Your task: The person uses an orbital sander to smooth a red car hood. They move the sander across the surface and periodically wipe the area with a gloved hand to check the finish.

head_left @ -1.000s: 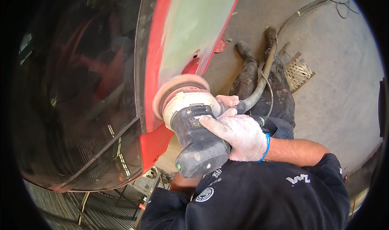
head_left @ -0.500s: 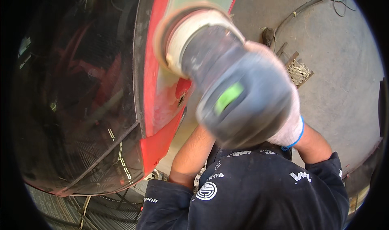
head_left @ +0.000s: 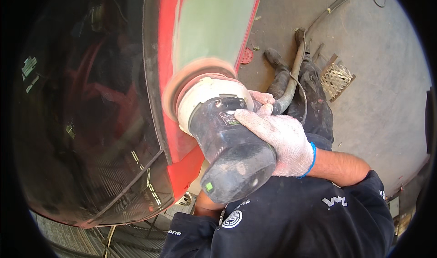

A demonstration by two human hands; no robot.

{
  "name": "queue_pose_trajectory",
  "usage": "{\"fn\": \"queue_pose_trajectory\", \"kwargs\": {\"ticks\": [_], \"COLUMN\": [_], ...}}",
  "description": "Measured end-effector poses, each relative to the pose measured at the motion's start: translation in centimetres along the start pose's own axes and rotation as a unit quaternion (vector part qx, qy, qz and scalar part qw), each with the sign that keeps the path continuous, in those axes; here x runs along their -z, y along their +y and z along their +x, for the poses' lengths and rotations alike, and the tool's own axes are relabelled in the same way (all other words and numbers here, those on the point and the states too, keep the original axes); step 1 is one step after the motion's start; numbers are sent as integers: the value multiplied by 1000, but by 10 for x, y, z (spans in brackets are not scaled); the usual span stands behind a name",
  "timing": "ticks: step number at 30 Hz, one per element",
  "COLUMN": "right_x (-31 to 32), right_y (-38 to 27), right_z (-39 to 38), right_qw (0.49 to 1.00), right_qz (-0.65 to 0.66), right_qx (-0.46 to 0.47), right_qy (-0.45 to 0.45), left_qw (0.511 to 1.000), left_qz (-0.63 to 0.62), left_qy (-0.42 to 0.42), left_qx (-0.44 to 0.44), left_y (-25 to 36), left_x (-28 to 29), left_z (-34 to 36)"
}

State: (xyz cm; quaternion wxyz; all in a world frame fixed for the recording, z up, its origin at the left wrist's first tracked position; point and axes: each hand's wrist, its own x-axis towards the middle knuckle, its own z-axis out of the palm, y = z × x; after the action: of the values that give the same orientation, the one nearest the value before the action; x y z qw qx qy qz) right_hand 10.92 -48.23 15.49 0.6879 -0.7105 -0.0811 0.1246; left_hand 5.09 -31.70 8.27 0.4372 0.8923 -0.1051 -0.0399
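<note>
A grey power sander (head_left: 218,130) with a white collar and a round pad (head_left: 182,87) is held at the red vehicle panel (head_left: 165,48). The pad's rim is blurred. It meets or nearly meets the lower end of a pale greenish bare patch (head_left: 214,26). My right hand (head_left: 284,139), in a whitish knitted glove with a blue cuff, is closed around the sander's side, thumb on top. Behind the tool my left hand is hidden; only its forearm (head_left: 207,206) shows. Pinkish glove fingers (head_left: 261,97) at the tool's far side cannot be assigned to either hand.
A thick hose (head_left: 298,69) with a thin cable runs from the sander across the floor, past my legs (head_left: 312,92). A metal lattice piece (head_left: 337,79) and a red perforated disc (head_left: 246,56) lie there. Dark vehicle glass (head_left: 86,98) curves along the left.
The sander has moved down and away from my head, toward the panel, uncovering more of the pale patch. My right hand went with it. My legs and the hose now show.
</note>
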Motion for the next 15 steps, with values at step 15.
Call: {"fn": "queue_pose_trajectory", "kwargs": {"ticks": [15], "right_x": [52], "right_y": [-1], "right_z": [11], "right_qw": [986], "right_qz": [117], "right_qx": [-49], "right_qy": [104], "left_qw": [996], "left_qz": [-25], "left_qy": [-77], "left_qx": [-35], "left_y": [-5], "left_x": [-60], "left_z": [76]}}
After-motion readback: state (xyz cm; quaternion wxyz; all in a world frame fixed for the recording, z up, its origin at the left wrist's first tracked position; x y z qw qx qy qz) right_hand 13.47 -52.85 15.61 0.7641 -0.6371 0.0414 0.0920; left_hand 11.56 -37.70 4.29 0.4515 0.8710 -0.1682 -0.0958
